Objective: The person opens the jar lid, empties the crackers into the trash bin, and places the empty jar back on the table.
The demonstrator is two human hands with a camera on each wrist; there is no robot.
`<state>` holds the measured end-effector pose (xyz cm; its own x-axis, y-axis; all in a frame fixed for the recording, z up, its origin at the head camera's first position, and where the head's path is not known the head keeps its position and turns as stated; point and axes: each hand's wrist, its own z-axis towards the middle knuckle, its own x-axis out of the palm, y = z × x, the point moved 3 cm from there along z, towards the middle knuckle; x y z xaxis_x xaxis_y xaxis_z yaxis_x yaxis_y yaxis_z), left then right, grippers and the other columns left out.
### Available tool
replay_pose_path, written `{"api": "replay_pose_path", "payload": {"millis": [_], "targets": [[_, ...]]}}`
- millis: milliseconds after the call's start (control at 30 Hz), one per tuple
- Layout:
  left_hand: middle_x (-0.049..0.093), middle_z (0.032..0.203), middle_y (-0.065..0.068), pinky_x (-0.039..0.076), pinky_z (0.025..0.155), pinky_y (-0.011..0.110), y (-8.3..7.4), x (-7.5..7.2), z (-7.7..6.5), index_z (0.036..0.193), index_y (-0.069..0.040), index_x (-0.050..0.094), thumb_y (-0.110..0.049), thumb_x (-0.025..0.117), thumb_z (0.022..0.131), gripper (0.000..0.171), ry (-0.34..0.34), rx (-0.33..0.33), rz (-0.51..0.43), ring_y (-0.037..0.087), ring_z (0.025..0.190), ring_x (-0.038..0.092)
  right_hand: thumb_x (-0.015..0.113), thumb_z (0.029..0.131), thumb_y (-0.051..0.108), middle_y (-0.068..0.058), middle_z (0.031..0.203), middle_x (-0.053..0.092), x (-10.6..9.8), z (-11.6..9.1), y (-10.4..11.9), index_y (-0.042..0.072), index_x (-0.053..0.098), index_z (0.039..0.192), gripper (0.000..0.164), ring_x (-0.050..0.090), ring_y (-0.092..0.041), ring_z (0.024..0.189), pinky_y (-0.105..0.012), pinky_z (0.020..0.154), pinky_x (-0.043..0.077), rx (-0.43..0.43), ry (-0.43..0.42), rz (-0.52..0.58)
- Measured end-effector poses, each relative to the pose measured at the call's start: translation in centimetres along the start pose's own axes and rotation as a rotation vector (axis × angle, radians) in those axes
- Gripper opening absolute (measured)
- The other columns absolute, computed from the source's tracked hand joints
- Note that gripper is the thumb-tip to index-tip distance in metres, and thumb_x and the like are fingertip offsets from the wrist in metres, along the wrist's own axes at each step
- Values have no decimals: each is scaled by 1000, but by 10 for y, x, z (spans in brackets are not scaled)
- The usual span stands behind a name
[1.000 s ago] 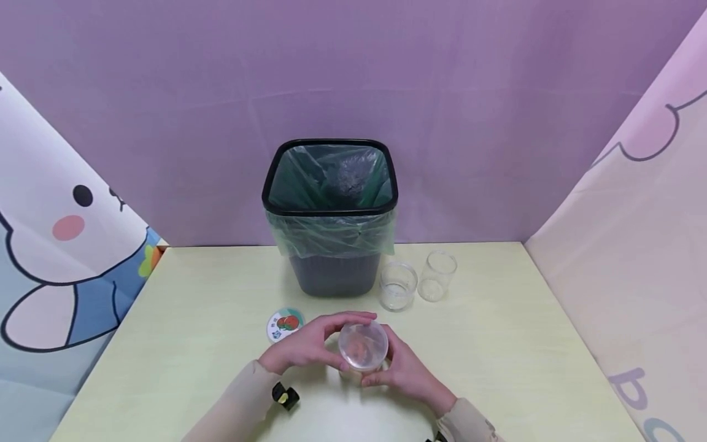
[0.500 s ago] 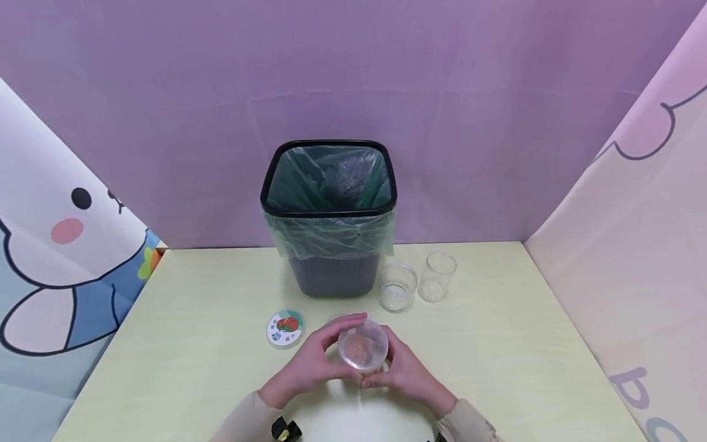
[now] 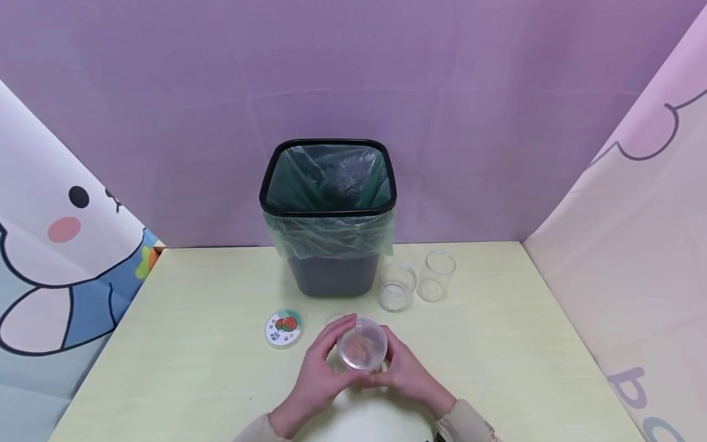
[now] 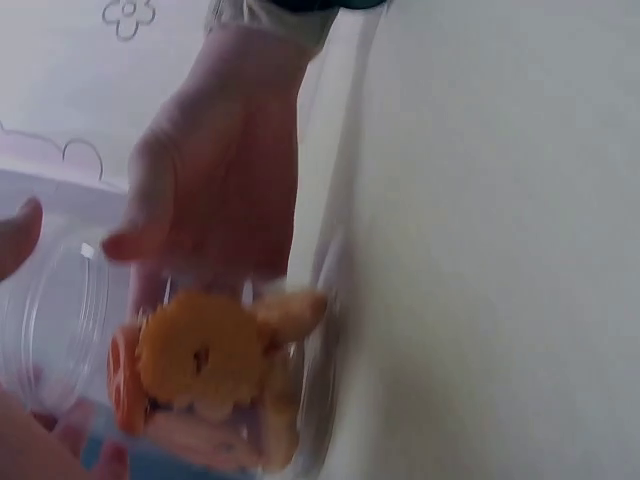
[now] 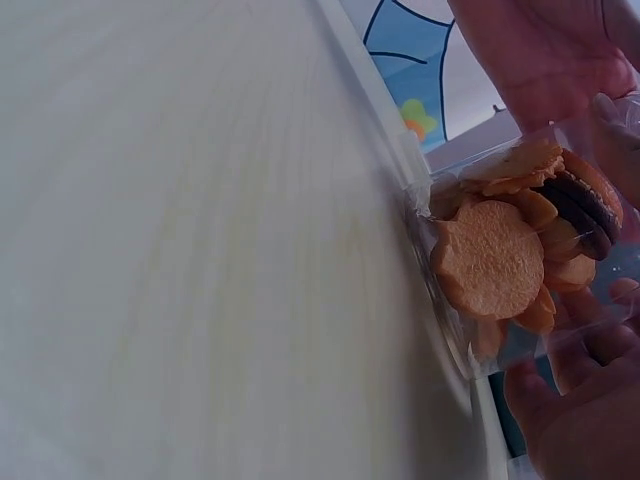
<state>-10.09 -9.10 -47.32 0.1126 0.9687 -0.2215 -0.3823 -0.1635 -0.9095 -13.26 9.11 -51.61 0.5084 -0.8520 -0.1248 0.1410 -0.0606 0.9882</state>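
A clear plastic jar (image 3: 362,345) with a translucent round top stands on the table between both hands. Orange-brown biscuits (image 5: 490,260), one with a dark filling, show through its wall in the right wrist view; a scalloped biscuit (image 4: 205,350) shows in the left wrist view. My left hand (image 3: 323,374) curves round the jar's upper left side, fingers at its back rim and thumb at the front. My right hand (image 3: 405,371) grips the right side a little lower. To the left lies a round lid (image 3: 284,328) printed with red tomatoes.
A dark bin (image 3: 334,276) lined with a green bag stands behind the jar. To its right are a short clear jar (image 3: 397,288) and a taller clear jar (image 3: 436,276). Part of a clear rim shows behind my left fingers. Cloth panels border the table.
My left hand has turned round the jar's rim, its wrist and forearm swinging right and toward the front edge. My right hand and the jar stay almost in place.
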Motion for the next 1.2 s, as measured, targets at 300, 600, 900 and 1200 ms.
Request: {"api": "replay_pose_path", "payload": {"millis": [300,600,900,1200], "targets": [[44,151,5,39,106,41,5,1,2,145,-18,49,-22,93,69,89,32,4,31,24,139,39,91,70,14,0,136,55,-1,0,1,19,46,142,85,52,-23,128,-34,108,38,5,-1,-5],[40,154,3,32,112,44,11,-17,31,147,-15,48,-14,93,66,92,340,67,-37,25,142,36,91,66,8,-5,136,55,-1,0,2,15,44,143,90,53,-25,126,-34,106,40,-42,19,-9],[40,155,-3,27,113,50,11,-26,58,138,-22,58,-18,91,71,76,679,70,-33,21,143,33,91,67,10,-3,138,54,-1,0,3,15,45,141,88,51,-24,128,-33,107,39,-42,26,-5],[48,149,0,30,114,42,19,-23,69,140,-15,56,-22,91,72,77,806,57,-156,22,140,40,90,69,8,-3,138,53,0,-1,1,18,42,144,90,52,-23,126,-33,105,41,-33,21,-26]]}}
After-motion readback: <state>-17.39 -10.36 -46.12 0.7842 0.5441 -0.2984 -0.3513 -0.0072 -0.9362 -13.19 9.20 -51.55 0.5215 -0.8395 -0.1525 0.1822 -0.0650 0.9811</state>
